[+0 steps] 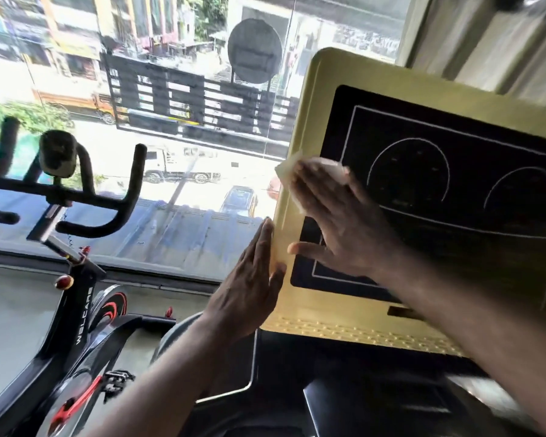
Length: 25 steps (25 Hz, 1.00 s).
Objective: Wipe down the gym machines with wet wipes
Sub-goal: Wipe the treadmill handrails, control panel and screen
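Right hand (338, 222) presses wipe (286, 172) against yellow console (328, 74).

Two bare forearms, left hand (249, 279), right hand (338, 216)

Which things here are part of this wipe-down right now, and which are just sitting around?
In use: white wet wipe under the flat right hand; yellow-framed machine console with black display panel; left hand flat against its edge.
Just there: black exercise bike with red trim; large glass window.

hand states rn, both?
Left hand: open, flat against the left edge of the console.
Right hand: open, pressing the wipe on the console.
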Each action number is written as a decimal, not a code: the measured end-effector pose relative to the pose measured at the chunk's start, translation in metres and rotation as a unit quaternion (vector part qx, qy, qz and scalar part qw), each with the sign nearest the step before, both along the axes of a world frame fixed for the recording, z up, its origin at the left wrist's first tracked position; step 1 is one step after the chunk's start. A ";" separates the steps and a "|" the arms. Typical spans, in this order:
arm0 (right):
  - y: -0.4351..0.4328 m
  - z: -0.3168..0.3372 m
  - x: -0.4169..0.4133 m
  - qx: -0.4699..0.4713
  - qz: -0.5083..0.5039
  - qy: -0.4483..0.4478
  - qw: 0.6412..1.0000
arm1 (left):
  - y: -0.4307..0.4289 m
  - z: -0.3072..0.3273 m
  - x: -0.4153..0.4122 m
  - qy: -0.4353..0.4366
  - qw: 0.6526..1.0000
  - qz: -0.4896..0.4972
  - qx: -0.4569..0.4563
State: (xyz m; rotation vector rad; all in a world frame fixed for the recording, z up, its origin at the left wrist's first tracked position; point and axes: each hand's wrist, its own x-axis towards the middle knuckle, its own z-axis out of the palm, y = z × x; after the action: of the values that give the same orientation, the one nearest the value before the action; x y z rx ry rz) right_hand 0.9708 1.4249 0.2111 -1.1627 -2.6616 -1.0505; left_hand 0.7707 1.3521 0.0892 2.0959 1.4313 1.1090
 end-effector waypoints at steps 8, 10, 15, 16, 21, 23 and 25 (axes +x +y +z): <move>0.037 0.051 -0.003 0.079 0.029 -0.011 0.996 | 0.033 0.026 0.004 -0.024 0.990 -0.037 0.136; 0.051 0.076 -0.012 0.073 -0.013 0.096 0.993 | 0.041 0.036 0.007 -0.015 0.987 -0.043 0.157; 0.068 0.095 -0.017 0.098 0.015 0.057 0.993 | 0.043 0.037 0.011 -0.041 0.987 -0.060 0.142; 0.070 0.102 -0.013 0.085 -0.006 0.091 0.992 | 0.045 0.035 0.010 -0.040 0.988 -0.061 0.139; 0.029 0.032 -0.001 0.034 -0.019 0.111 0.993 | 0.041 0.026 0.009 -0.045 0.993 -0.042 0.097; 0.020 0.016 0.017 0.067 -0.051 0.119 0.989 | 0.037 0.021 0.007 -0.031 0.994 -0.041 0.096; 0.021 0.027 0.016 0.042 -0.116 0.240 0.963 | 0.035 0.019 0.007 -0.019 0.995 -0.031 0.089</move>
State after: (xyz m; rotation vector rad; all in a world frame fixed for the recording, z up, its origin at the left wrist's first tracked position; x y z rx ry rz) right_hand 0.9871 1.4455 0.2377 -1.5093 -2.1299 -0.7697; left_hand 0.7774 1.3873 0.1077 2.2110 1.2834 1.2866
